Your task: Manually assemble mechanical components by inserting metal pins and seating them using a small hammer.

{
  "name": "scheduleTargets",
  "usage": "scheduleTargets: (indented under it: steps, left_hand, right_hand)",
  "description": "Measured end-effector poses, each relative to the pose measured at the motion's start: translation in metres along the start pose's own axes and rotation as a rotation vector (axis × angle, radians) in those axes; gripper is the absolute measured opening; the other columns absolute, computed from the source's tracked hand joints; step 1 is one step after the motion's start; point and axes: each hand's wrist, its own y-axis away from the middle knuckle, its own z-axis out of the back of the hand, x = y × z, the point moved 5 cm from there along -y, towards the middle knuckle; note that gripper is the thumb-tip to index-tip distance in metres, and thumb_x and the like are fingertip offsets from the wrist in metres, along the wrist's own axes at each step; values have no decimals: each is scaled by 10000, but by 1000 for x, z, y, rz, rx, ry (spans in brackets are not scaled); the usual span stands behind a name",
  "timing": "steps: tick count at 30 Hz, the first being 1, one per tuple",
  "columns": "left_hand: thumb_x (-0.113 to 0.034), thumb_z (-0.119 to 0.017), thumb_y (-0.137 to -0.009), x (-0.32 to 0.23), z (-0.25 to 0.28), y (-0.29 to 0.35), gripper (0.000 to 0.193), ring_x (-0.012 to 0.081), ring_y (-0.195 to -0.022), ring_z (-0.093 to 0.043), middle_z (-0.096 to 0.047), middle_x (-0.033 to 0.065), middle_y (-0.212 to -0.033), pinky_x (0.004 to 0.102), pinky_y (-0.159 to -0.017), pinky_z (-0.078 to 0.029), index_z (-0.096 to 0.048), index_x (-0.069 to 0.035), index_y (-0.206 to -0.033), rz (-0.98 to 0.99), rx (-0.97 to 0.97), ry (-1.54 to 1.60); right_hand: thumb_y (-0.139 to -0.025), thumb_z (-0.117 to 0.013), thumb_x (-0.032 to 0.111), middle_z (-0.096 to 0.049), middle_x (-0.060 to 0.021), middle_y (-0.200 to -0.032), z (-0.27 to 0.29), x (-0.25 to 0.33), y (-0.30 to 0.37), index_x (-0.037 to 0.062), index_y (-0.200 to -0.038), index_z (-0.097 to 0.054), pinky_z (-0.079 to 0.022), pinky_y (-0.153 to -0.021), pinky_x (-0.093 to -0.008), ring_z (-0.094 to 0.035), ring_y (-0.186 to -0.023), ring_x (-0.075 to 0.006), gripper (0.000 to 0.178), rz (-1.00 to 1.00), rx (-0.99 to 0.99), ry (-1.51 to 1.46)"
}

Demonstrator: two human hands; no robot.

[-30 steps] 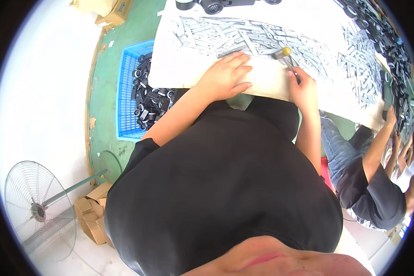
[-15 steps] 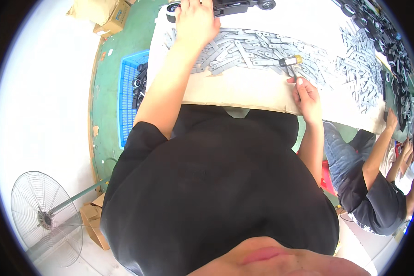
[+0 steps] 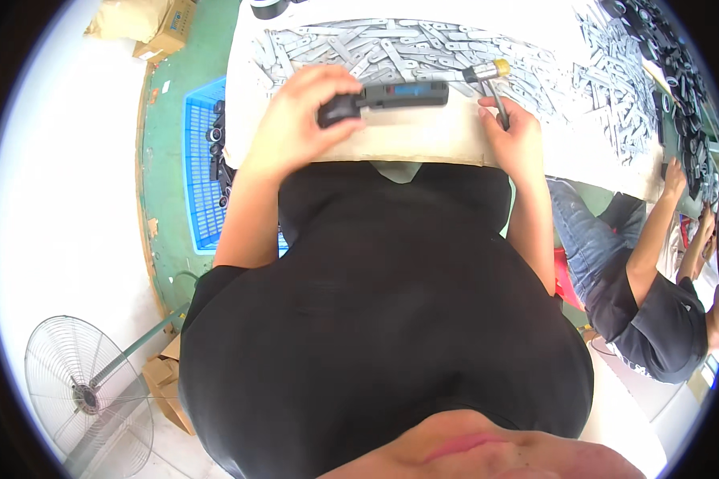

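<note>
"Any room along the worktop's (image 3: 423, 144) near edge?"
"A pale strip below the metal bars (image 3: 391, 53) — black part (image 3: 405, 94) over it, upper centre."
"Hands?"
"Left hand (image 3: 297, 124) bent inward, grip clasping the part's rounded end; right hand (image 3: 519, 133) holding the hammer (image 3: 485, 73) by its handle."

The black part (image 3: 423, 94) looks matt plastic, the grey strips (image 3: 393, 54) metallic.

Black part (image 3: 407, 94) in left hand (image 3: 297, 121), hammer (image 3: 482, 73) in right hand (image 3: 518, 137)
Grey strips (image 3: 391, 53) lie heaped beyond on the table (image 3: 423, 140).
</note>
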Motion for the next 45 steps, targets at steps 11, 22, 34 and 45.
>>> scheduleTargets:
  steps: [11,22,34,45]
  left_hand:
    - [-145,-876,-711,-19,-31,41,445,297,-1156,-616,-673,50,-1261,456,-1005,-467,-726,-108,-1128,-93,25,-153]
    - [-204,-840,-792,-51,-62,22,324,245,-980,-670,-688,48,-1003,497,-1106,-432,-690,-87,-1054,-94,-130,-293]
    - [-375,-906,-774,-19,-73,8,550,275,-901,-723,-777,21,-924,431,-924,-529,-666,-120,-1199,-38,-110,-167]
    - [-364,-927,-725,-14,-73,9,593,251,-875,-712,-779,-20,-886,412,-896,-524,-649,-117,-1187,-12,-185,-100]
  right_hand:
    - [-939,-705,292,-757,-187,-890,-20,49,-35,141,-1159,-775,-589,-802,-493,-736,-876,-404,276,213,-80,582]
    - [-928,-816,236,-774,-108,-890,-5,33,-7,85,-1078,-813,-561,-810,-363,-734,-842,-267,213,282,-145,79]
    - [-1011,-763,252,-611,87,-710,-16,29,23,35,-1001,-798,-370,-570,-231,-470,-636,-17,220,-96,169,-543]
    - [-993,-774,228,-631,70,-711,-39,43,24,4,-987,-799,-389,-576,-237,-484,-665,-15,225,4,181,-320]
